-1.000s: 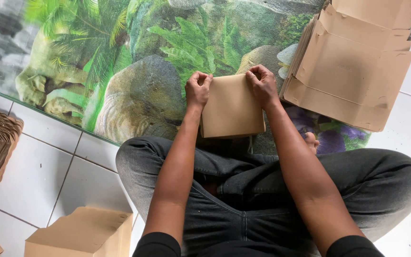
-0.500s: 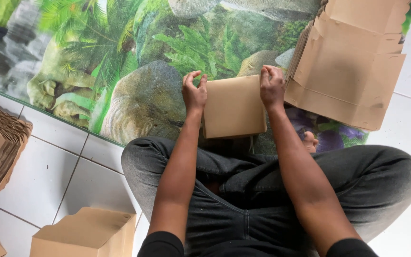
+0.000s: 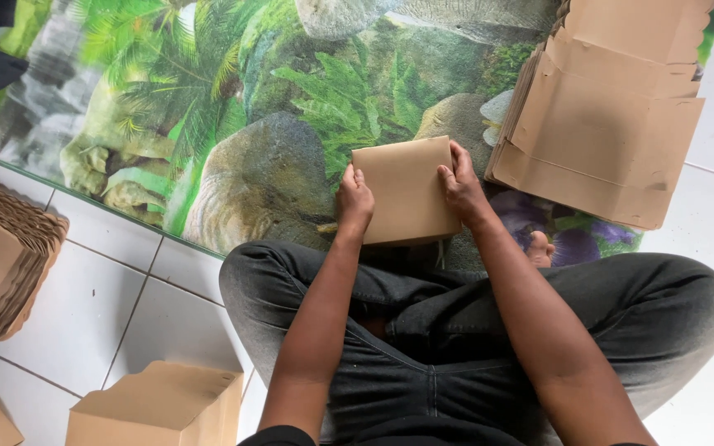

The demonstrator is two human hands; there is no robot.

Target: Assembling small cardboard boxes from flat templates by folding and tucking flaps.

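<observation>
The folded brown cardboard piece lay flat over the printed jungle mat, just ahead of the person's crossed legs. The left hand gripped its left edge, fingers curled closed against it; the right hand clasped its right edge likewise. A stack of flat cardboard blanks sat near the right hand. An assembled box stood on the white tiled floor, well apart.

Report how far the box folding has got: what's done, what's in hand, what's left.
Done: a nested pile of folded boxes at the left edge, and an assembled box by the knee. In hand: the left hand and right hand grip the sides of a brown cardboard piece over the printed mat. Left: a stack of flat blanks at the upper right.
</observation>
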